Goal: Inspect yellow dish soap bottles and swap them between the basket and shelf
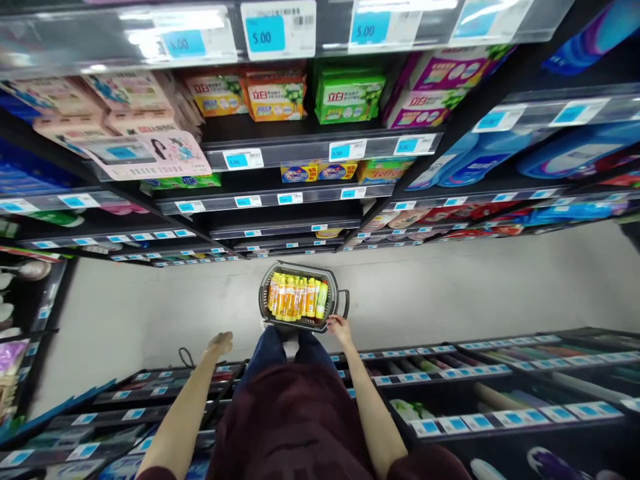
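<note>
A dark shopping basket point(264, 308) sits on the floor just in front of my feet, with a black handle point(347, 303) at its right side. Several yellow-orange bottles point(290, 298) stand packed inside it, and a greener bottle with a red cap point(322, 300) is at their right end. My right hand point(339, 327) is at the basket's near right corner, fingers loosely spread beside the rim; whether they touch it is unclear. Away to the left of the basket, my left hand point(220, 343) hangs over the floor, loosely open and holding nothing visible.
Ahead, a tall shelf rack point(280, 157) holds soap packs, including green ones point(350, 93) and orange ones point(277, 93). Blue bottles point(473, 160) fill shelves at right. Another rack point(450, 373) stands close behind me. Grey floor point(425, 287) runs between the racks.
</note>
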